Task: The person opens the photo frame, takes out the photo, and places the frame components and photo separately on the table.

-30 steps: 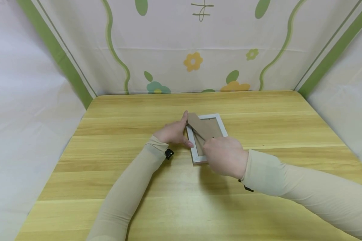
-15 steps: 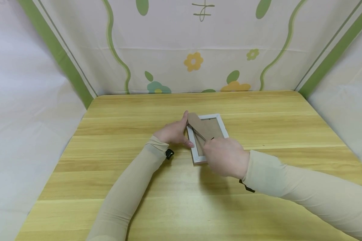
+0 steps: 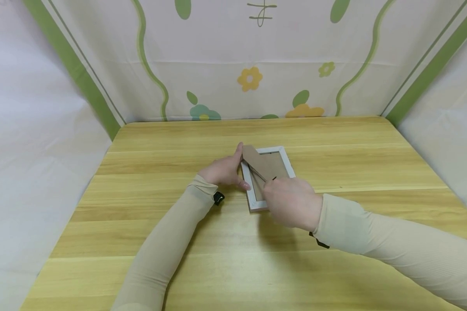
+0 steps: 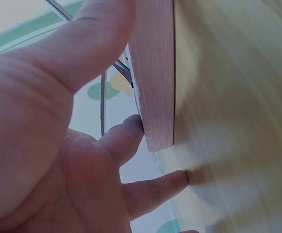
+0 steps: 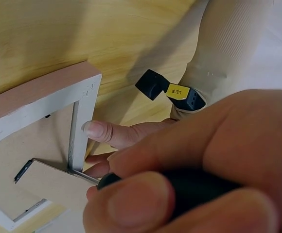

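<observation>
A white-edged picture frame (image 3: 288, 162) lies face down, its brown backing board (image 5: 14, 155) showing. Its cardboard stand leg (image 3: 257, 160) is raised and slants across the back. My right hand (image 3: 292, 202) grips the dark handle of a screwdriver (image 5: 199, 188) above the frame's near end. The screwdriver's flat metal tip (image 4: 124, 73) sits at the inner side of the left rail in the left wrist view. Along that rail rests my left hand (image 3: 225, 169), thumb and forefinger spread on it. Another finger of that hand reaches down to the table. The stand leg hides part of the shaft.
The wooden table (image 3: 202, 268) extends on all sides of the frame. Behind it hangs a white curtain (image 3: 218, 52) with flower prints. A black wrist device (image 5: 185, 97) with a yellow label sits on the left sleeve.
Almost nothing differs. The right hand and sleeve have shifted very slightly rightward, while the frame and the left hand keep their places.
</observation>
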Available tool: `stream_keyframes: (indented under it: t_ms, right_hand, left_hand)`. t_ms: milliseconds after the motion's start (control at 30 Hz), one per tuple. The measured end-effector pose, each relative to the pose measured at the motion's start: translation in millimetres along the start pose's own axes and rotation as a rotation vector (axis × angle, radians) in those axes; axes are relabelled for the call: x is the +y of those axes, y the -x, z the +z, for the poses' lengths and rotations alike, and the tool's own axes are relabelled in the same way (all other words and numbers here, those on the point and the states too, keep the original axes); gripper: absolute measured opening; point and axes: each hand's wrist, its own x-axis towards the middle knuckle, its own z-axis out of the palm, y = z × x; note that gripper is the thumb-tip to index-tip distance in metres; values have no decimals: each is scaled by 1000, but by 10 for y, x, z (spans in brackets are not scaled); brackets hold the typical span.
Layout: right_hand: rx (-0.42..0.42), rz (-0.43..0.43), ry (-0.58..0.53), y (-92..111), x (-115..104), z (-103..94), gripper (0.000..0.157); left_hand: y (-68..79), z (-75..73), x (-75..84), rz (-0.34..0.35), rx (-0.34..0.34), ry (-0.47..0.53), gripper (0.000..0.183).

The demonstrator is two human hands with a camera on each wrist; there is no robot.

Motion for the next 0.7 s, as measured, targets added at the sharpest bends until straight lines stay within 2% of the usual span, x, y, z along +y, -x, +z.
stream_keyframes:
  t_ms: [233,467,700]
  right_hand:
    - [27,-8,27,17,0,2,22]
    - [19,-1,17,10,3,0,25]
    - [20,5,24,19,-4,15,21]
  left_hand:
    - [16,-7,17,-3,0,15,140]
    - [16,-10,22,0,1,14,140]
    - [13,-7,17,2,-4,16,140]
